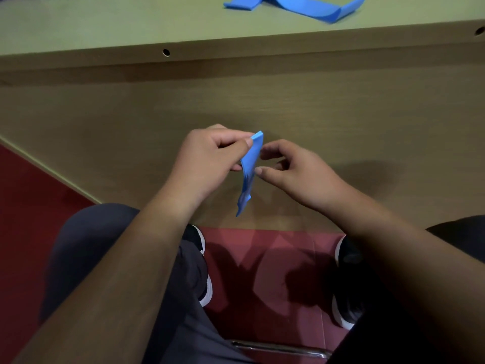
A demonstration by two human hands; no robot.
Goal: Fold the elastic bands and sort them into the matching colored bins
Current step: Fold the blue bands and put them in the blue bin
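Blue folded elastic band hangs in the air in front of the brown wooden front panel of the table, below the tabletop, as I see it from the head view. The left hand pinches the band's upper end under the thumb; the fingers behind it are hidden from me. The band's lower end is blurred, so I cannot count its layers. The right hand sits just beside the band's right edge, thumb and forefinger spread apart and gripping nothing; I cannot tell whether their tips touch it. On the pale wooden tabletop lies a second blue elastic band, cut off by the top edge. Dark grey trousers and black shoes on the red floor are partly covered by the forearms.
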